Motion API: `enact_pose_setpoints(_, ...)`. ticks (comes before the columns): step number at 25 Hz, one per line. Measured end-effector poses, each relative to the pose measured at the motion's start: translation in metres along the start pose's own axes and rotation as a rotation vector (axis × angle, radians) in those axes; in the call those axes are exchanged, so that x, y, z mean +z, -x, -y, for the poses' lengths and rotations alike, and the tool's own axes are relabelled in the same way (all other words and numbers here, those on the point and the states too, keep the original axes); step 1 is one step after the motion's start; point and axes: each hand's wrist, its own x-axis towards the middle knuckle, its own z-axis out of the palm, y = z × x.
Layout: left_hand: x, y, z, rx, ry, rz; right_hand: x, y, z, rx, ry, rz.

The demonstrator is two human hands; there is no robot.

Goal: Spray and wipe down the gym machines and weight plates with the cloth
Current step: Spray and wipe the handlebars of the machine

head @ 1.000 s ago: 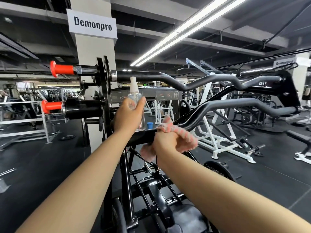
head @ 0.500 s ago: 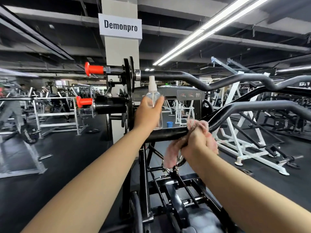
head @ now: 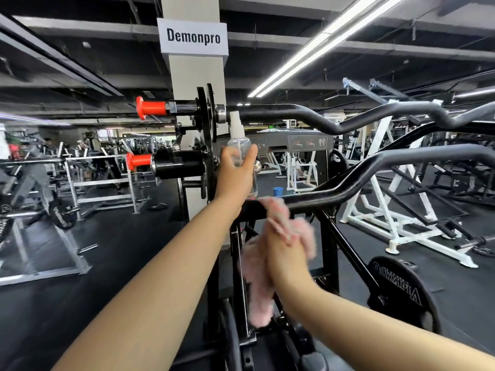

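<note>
The machine [head: 267, 210] stood before the pillar [head: 197, 84], its lower black bar [head: 348, 183] running out to the right of that pillar and a weight plate [head: 401, 290] hanging low on the same side. The right hand [head: 288, 253] gripped the pink cloth [head: 257, 295], just under the bar; the blur left contact uncertain. The left hand [head: 235, 172], close by the pillar, held the spray bottle [head: 239, 148] upright. Risks, as judged: the loose tail of cloth could snag on the frame, and the bottle, gripped low, could tip or slip during wiping.
</note>
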Motion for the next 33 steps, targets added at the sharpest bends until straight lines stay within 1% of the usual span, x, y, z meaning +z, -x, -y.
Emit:
enact_pose_setpoints(1,-0.001,-0.001,0.001,-0.005,0.006,0.014,-0.017,-0.007,0.003,-0.125,0.154,-0.071)
enact_pose_setpoints(2,-0.001,-0.001,0.001,-0.011,0.011,0.023,-0.034,-0.02,0.005,-0.256,0.366,-0.119)
enact_pose_setpoints(3,-0.001,-0.001,0.001,-0.017,0.01,0.028,-0.047,-0.036,0.008,-0.344,0.664,-0.124)
enact_pose_setpoints(5,-0.001,-0.001,0.001,-0.018,-0.02,0.028,-0.053,-0.06,0.018,-0.474,1.215,-0.043)
enact_pose_setpoints(6,0.0,-0.001,0.0,-0.013,-0.036,0.028,-0.048,-0.065,0.022,-0.546,1.397,0.037)
enact_pose_setpoints(7,0.0,0.0,0.0,-0.008,-0.044,0.024,-0.039,-0.065,0.024,-0.607,1.503,0.13)
enact_pose_setpoints(10,0.0,-0.001,0.002,-0.005,-0.015,0.016,-0.023,-0.053,0.009,-0.729,1.507,0.207)
enact_pose_setpoints(12,0.0,-0.003,0.005,0.002,-0.02,0.016,-0.031,-0.043,-0.009,-0.822,1.636,0.26)
enact_pose_setpoints(13,0.0,-0.005,0.006,0.008,-0.014,0.019,-0.041,-0.045,-0.017,-0.907,1.709,0.275)
enact_pose_setpoints(15,0.0,-0.004,0.005,0.032,0.038,0.019,-0.063,-0.052,-0.018,-1.039,1.771,0.399)
enact_pose_setpoints(17,-0.001,0.002,0.0,0.075,0.094,0.038,-0.094,-0.06,-0.014,-1.143,1.767,0.527)
enact_pose_setpoints(18,-0.002,0.006,-0.005,0.095,0.133,0.07,-0.108,-0.063,-0.009,-1.168,1.751,0.565)
enact_pose_setpoints(19,-0.001,0.01,-0.01,0.106,0.175,0.121,-0.12,-0.067,-0.004,-1.176,1.705,0.595)
enact_pose_setpoints(20,0.001,0.013,-0.016,0.114,0.181,0.19,-0.129,-0.068,0.005,-1.136,1.623,0.625)
enact_pose_setpoints(21,0.005,0.015,-0.023,0.116,0.153,0.271,-0.135,-0.069,0.015,-1.044,1.496,0.646)
enact_pose_setpoints(22,0.012,0.018,-0.032,0.106,0.109,0.362,-0.139,-0.07,0.03,-0.921,1.33,0.614)
enact_pose_setpoints(24,0.029,0.023,-0.047,0.076,0.032,0.552,-0.143,-0.078,0.055,-0.677,1.035,0.497)
enact_pose_setpoints(26,0.049,0.026,-0.057,0.064,-0.032,0.713,-0.149,-0.092,0.076,-0.542,0.863,0.41)
enact_pose_setpoints(27,0.058,0.027,-0.059,0.053,-0.027,0.757,-0.152,-0.1,0.082,-0.501,0.788,0.373)
enact_pose_setpoints(30,0.084,0.023,-0.066,-0.048,0.053,0.771,-0.165,-0.119,0.097,-0.421,0.612,0.308)
enact_pose_setpoints(32,0.099,0.017,-0.069,-0.041,0.026,0.729,-0.174,-0.126,0.104,-0.346,0.517,0.33)
enact_pose_setpoints(33,0.106,0.014,-0.069,-0.018,0.008,0.698,-0.179,-0.128,0.106,-0.297,0.44,0.375)
